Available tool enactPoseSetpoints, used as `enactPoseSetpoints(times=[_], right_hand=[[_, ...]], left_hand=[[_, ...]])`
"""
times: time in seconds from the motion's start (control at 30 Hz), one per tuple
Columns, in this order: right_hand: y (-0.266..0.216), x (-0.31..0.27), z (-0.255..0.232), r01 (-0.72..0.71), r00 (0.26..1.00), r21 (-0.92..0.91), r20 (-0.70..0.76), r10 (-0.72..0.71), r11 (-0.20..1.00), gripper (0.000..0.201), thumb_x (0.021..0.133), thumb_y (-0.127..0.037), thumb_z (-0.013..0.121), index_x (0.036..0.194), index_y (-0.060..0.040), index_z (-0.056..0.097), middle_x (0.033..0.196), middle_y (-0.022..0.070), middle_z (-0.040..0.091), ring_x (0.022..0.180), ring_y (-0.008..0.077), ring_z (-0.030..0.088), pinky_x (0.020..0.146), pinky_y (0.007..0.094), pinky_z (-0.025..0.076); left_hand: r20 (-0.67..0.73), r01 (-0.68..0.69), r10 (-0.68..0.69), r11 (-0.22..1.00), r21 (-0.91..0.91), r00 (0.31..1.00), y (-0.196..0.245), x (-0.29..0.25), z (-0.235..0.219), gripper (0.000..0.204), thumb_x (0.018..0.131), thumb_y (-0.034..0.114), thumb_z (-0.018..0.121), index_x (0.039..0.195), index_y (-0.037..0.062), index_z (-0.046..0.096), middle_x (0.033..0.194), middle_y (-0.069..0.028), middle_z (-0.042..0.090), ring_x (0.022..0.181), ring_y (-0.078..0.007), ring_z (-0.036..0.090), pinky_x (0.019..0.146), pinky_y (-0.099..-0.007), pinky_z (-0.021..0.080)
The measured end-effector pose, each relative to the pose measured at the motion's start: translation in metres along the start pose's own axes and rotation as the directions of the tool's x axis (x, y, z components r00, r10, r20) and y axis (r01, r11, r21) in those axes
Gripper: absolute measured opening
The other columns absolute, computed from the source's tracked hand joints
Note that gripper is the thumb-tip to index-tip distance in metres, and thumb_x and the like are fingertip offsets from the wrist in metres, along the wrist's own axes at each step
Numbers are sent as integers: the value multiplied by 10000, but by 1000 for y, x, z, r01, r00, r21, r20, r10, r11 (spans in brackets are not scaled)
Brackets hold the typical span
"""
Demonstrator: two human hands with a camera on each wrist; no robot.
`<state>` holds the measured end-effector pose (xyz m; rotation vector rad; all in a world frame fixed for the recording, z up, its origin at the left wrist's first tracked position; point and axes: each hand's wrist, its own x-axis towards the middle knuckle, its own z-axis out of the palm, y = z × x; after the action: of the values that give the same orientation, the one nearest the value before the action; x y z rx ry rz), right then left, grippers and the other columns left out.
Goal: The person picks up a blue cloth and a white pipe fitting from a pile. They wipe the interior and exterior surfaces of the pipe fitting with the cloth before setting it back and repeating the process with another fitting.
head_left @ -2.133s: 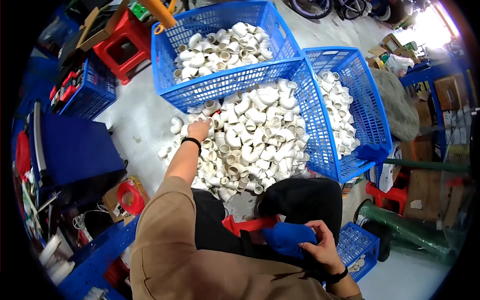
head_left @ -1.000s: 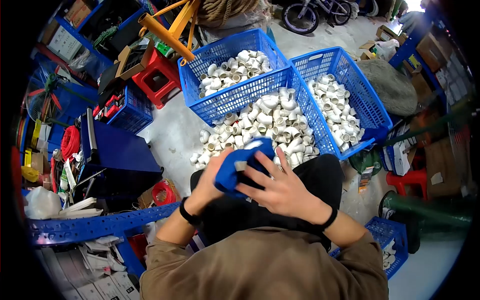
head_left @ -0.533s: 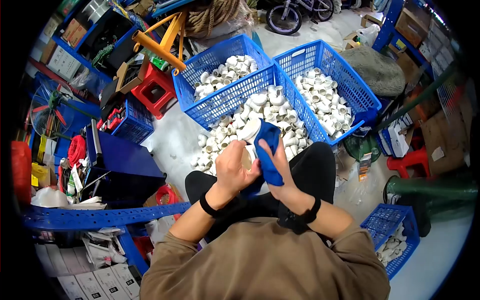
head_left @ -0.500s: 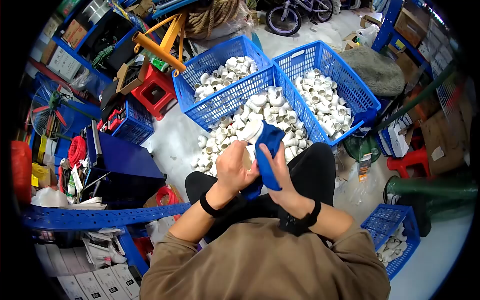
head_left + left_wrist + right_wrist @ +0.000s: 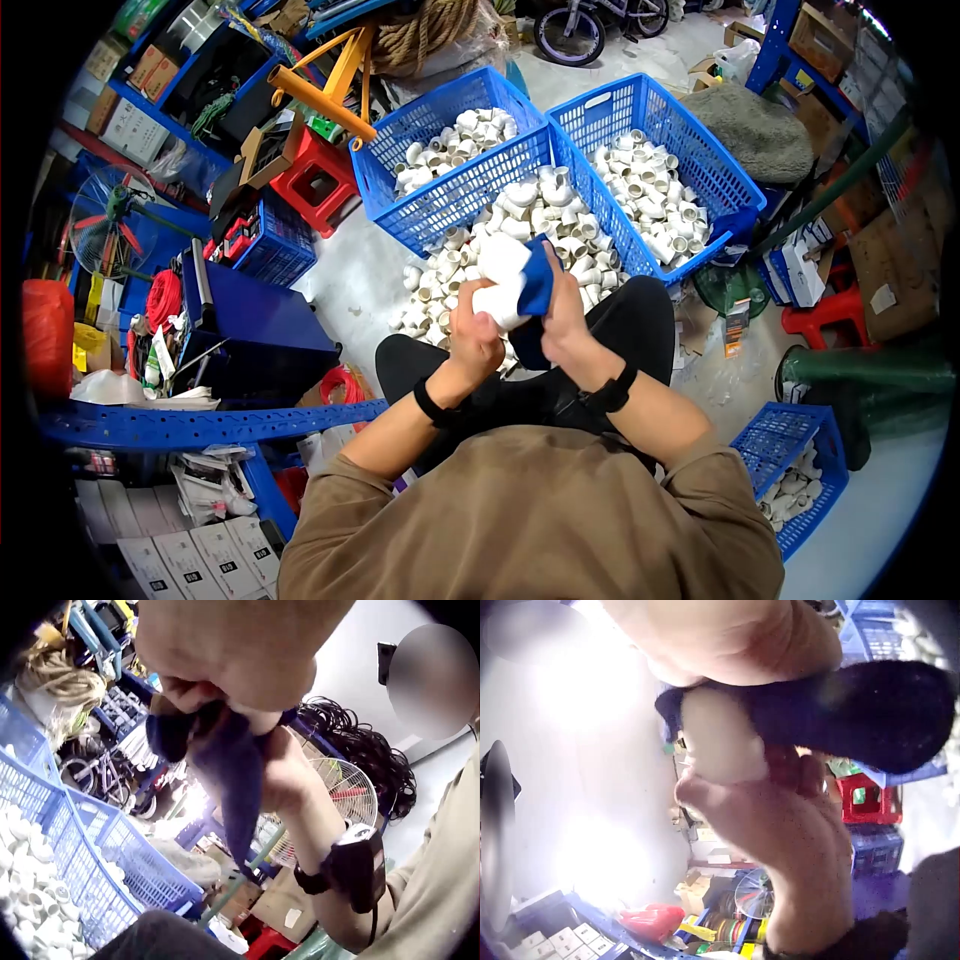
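Note:
Above the lap in the head view, my left hand (image 5: 475,335) grips a white plastic pipe elbow (image 5: 498,303). My right hand (image 5: 567,318) holds a blue cloth (image 5: 537,285) against the elbow's right side. Seen from the right wrist, the elbow (image 5: 718,735) sits between both hands, with the left thumb on its lower end and the cloth (image 5: 855,712) wrapped along it. From the left wrist, the cloth (image 5: 232,780) hangs down between the hands and the elbow is mostly hidden. A heap of white pipe fittings (image 5: 525,210) lies on the floor beyond the knees.
Two blue crates (image 5: 460,185) (image 5: 700,150) of white fittings border the heap at the back and right. A smaller blue crate (image 5: 790,480) stands at lower right. A red stool (image 5: 315,180) and dark blue box (image 5: 255,330) stand left; a blue metal beam (image 5: 210,425) runs beside the left elbow.
My left hand has come from the heap to above the lap with the elbow. My right hand has raised the cloth from the lap onto it, and the elbow has turned between the hands.

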<state>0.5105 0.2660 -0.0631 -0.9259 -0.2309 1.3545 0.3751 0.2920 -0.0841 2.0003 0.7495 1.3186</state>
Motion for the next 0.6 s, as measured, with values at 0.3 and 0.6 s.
enactPoseSetpoints(times=[0.3,0.6], right_hand=[[6,-7,5,256,966,-169,14,-257,952,549,984,-449,627,1263,19,559,1134,95,658,1036,167,632,913,307,487],[15,8,-7,306,952,77,-6,-307,949,732,944,-656,541,1312,-23,517,1058,70,678,838,154,686,744,313,550]], left_hand=[[182,-174,116,922,347,976,-3,17,11,494,971,188,564,1375,-51,409,1073,-217,628,947,-382,661,817,-438,525],[370,681,-648,325,-656,666,5,13,15,645,1013,557,231,1272,55,543,747,-37,582,598,-125,455,567,-293,400]])
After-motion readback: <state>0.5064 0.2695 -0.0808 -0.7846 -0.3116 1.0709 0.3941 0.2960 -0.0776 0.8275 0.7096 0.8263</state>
